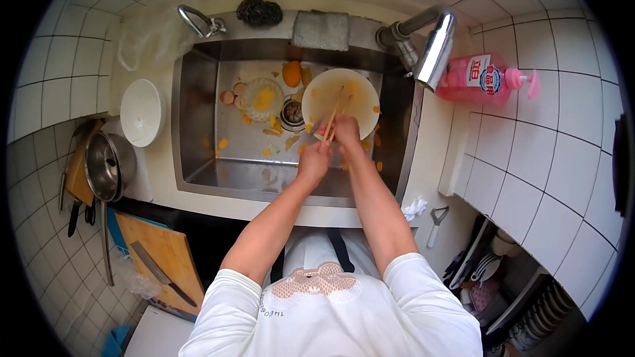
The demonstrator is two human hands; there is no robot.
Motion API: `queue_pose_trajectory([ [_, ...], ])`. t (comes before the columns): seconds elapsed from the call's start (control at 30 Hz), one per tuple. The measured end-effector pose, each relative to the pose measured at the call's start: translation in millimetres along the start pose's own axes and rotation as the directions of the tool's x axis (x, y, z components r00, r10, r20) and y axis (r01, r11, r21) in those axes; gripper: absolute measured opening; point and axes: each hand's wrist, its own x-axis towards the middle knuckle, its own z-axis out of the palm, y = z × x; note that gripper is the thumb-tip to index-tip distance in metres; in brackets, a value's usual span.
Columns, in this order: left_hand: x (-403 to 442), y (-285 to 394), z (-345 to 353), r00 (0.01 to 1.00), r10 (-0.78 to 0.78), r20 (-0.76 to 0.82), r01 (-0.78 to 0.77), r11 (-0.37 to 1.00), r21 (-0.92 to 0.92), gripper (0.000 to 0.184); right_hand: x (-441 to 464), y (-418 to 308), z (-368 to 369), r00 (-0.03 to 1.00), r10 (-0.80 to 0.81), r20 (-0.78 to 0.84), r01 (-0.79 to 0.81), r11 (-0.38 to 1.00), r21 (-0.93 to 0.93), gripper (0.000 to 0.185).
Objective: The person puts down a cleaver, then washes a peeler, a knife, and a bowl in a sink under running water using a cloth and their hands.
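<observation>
In the head view, a large white bowl (317, 99) of cloudy liquid sits toward three o'clock in the sink (241, 152). The left hand's (314, 162) grip closes narrowly round chopsticks (333, 116) pointing to one o'clock; the right hand (346, 131) is at the bowl's six o'clock rim, its hold unclear. Rinsing the chopsticks seems in hand; the next move calls for a steady grip.

We look from one camera on the person's head, facing forward and steeply down, over the shirt (331, 317) to the left hand (315, 162) and right hand (346, 131) at close range; the sink (245, 142) lies just above mid-view; the wide lens bends the tiled wall (549, 132) at right and leaves the corners black.
</observation>
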Motion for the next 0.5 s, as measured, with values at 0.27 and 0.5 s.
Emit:
queue_pose_trajectory([
  [0.27, -7.6, 6.2, -8.1, 0.995, -0.089, 0.041, 0.093, 0.992, -0.089, 0.031, 94.0, 6.7, -7.1, 0.978, -0.209, -0.028, 0.161, 0.823, -0.546, 0.025],
  [0.5, -13.0, -5.1, -22.9, 0.981, -0.187, 0.058, 0.188, 0.982, -0.02, 0.031, 105.8, 11.4, -16.6, 0.987, -0.045, -0.156, 0.043, 0.999, -0.017, 0.021],
])
